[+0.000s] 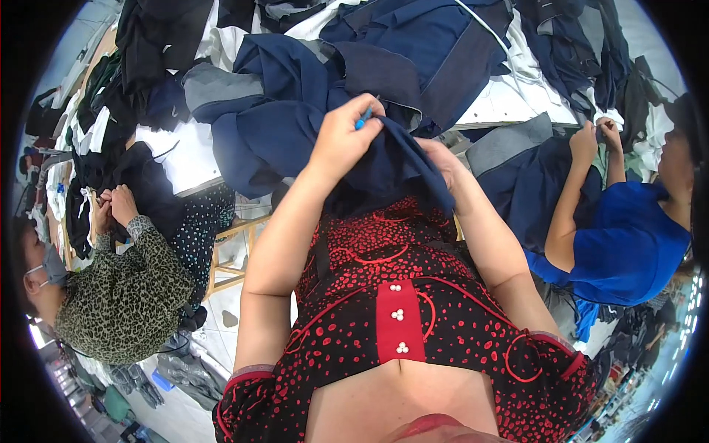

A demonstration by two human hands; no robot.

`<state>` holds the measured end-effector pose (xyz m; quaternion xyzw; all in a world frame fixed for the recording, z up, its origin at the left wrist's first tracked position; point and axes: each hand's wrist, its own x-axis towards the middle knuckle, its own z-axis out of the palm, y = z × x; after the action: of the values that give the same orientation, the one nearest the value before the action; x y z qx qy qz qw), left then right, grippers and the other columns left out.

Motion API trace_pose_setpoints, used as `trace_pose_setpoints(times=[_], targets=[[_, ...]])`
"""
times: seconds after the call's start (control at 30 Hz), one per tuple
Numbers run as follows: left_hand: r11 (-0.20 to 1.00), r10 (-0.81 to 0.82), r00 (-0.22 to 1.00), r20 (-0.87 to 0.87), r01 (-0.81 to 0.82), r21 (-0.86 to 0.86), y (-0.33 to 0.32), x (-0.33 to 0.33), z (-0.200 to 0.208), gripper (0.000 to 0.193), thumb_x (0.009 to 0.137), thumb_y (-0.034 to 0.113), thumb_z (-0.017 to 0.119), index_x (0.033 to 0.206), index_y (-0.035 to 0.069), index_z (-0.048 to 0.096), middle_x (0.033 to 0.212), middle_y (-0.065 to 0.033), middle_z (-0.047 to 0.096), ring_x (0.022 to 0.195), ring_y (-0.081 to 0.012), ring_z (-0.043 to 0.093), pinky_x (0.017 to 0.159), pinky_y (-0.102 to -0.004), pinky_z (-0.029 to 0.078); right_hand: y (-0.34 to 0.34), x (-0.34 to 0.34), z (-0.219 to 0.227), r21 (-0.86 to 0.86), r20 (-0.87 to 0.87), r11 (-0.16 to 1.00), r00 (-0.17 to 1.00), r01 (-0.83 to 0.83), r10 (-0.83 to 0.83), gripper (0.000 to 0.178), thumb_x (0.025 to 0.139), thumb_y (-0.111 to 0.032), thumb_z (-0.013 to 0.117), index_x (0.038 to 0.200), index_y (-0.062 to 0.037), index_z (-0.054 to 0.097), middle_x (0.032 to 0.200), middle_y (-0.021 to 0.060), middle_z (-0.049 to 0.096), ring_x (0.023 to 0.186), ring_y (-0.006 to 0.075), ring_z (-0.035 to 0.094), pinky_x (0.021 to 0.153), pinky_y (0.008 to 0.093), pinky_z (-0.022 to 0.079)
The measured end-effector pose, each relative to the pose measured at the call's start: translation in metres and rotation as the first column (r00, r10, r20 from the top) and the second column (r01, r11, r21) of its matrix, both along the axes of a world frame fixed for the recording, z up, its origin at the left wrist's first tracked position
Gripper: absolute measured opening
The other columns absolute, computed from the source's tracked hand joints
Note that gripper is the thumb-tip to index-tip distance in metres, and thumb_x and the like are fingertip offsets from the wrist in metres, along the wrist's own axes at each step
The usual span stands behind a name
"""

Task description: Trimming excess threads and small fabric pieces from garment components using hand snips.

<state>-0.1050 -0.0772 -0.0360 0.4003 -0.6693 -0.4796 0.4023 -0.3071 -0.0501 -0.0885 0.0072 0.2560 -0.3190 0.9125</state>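
Note:
A navy blue cloth garment (295,140) hangs over the near edge of the table and down toward my lap. Closed at its upper part, my left hand (346,136) pinches the cloth. A small bright blue object (363,117) sticks out between its thumb and fingers; its kind is too small to tell. My right hand (443,164) grips the raised edge of the same garment from the right side, its fingers mostly hidden behind the fold. Grey lining cloth (221,90) shows at the garment's left end.
Piles of dark and navy garments (436,44) cover the white table (509,103), with a white cord (487,28) across them. Co-workers handle cloth on both sides: one in a patterned top (122,310), one in a blue shirt (628,240). A wooden stool (229,258) stands at the left.

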Motion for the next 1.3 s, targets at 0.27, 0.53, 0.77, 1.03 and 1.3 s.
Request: trace_pose_setpoints(times=[0.27,0.53,0.77,1.03,1.3], targets=[[0.958,-0.287,0.956,0.063,0.287,0.018,0.006,0.065,0.035,0.010,0.078,0.008,0.060,0.086,0.003,0.060,0.079,-0.0003,0.056,0.065,-0.0064,0.051,0.053,-0.0200,0.040,0.005,-0.035,0.010,-0.584,-0.444,0.808,0.865,-0.082,-0.233,0.036,0.084,-0.006,0.060,0.118,-0.0023,0.052,0.100,0.0046,0.060,0.091,0.0110,0.059,0.082,0.0229,0.047],[0.913,-0.302,0.951,-0.070,0.309,0.268,0.009,0.042,0.034,0.034,0.080,0.011,0.062,0.113,0.006,0.059,0.109,-0.0049,0.058,0.052,-0.0074,0.051,0.045,-0.0207,0.040,0.016,-0.039,0.080,-0.720,-0.617,0.602,0.716,-0.345,-0.327,0.030,0.082,-0.003,0.060,0.111,-0.0027,0.056,0.092,0.0005,0.055,0.086,0.0066,0.052,0.078,0.0193,0.040],[0.923,-0.324,0.946,-0.024,0.322,0.213,0.015,-0.017,-0.005,0.006,0.079,0.004,0.056,0.083,0.002,0.058,0.067,-0.0017,0.057,0.049,-0.0082,0.051,0.046,-0.0234,0.040,0.032,-0.029,0.113,-0.521,-0.797,0.192,0.394,-0.832,-0.458,0.029,0.075,-0.005,0.059,0.104,-0.0056,0.057,0.081,0.0035,0.055,0.069,0.0115,0.052,0.061,0.0255,0.042],[0.933,-0.314,0.940,0.134,0.331,-0.140,0.046,-0.013,0.003,0.008,0.076,0.001,0.056,0.084,0.001,0.058,0.087,-0.0087,0.058,0.085,-0.0203,0.059,0.074,-0.0305,0.046,0.033,-0.048,0.044,-0.426,-0.790,0.452,0.078,-0.783,-0.608,0.017,0.074,-0.003,0.056,0.091,-0.0019,0.055,0.076,0.0062,0.054,0.067,0.0165,0.053,0.062,0.0296,0.044],[0.917,-0.361,0.458,0.812,0.332,0.221,0.005,-0.054,-0.105,0.032,0.075,0.013,0.058,0.105,0.001,0.061,0.104,-0.0173,0.063,0.090,-0.0324,0.063,0.076,-0.0398,0.051,0.045,-0.069,0.035,-0.374,-0.909,0.513,0.196,-0.772,-0.368,0.027,0.079,-0.007,0.056,0.105,-0.0011,0.056,0.089,0.0070,0.060,0.079,0.0124,0.057,0.074,0.0258,0.046]])
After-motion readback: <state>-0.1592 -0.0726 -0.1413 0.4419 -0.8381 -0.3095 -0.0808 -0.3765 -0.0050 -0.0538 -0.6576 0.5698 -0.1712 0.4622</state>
